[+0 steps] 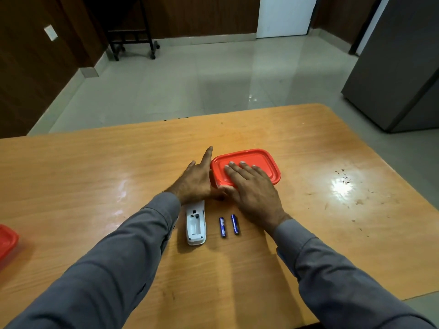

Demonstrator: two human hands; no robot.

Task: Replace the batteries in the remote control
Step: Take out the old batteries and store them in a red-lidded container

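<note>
Remote (195, 226): lower centre of frame, face down, battery bay open and empty.
Batteries (228, 225): two, just right of it, apart.
Your right hand (251, 193): flat on the red box (266, 162) lid.
Your left hand (197, 180): fingers straight against the box's left side.
Table (95, 167): wooden.

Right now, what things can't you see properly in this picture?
Head view only:
- Inside the red-lidded container: lid and right hand cover it.
- Remote control's far end: behind the left hand.
- Battery labels: too small.
- Second red lid: cut off by left edge.
</note>
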